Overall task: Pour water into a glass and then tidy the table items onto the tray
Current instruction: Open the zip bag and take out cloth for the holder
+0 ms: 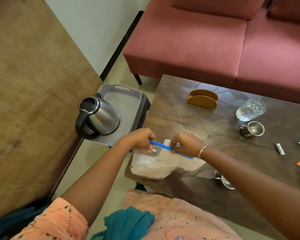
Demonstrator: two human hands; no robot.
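A clear zip bag (154, 163) with a blue seal strip lies at the table's near left corner, white tissue inside it. My left hand (140, 140) pinches the left end of the strip and my right hand (185, 143) pinches it near the middle. A steel kettle (98, 117) stands on the grey tray (126, 94), left of the table. The glass of water (251, 110) stands at the far right of the table.
On the dark table (180, 108) are a brown napkin holder (203, 99), a steel cup (252, 129), another steel cup (224, 181) under my right forearm, and several sachets (280, 148) at the right edge. A pink sofa (215, 40) stands behind the table.
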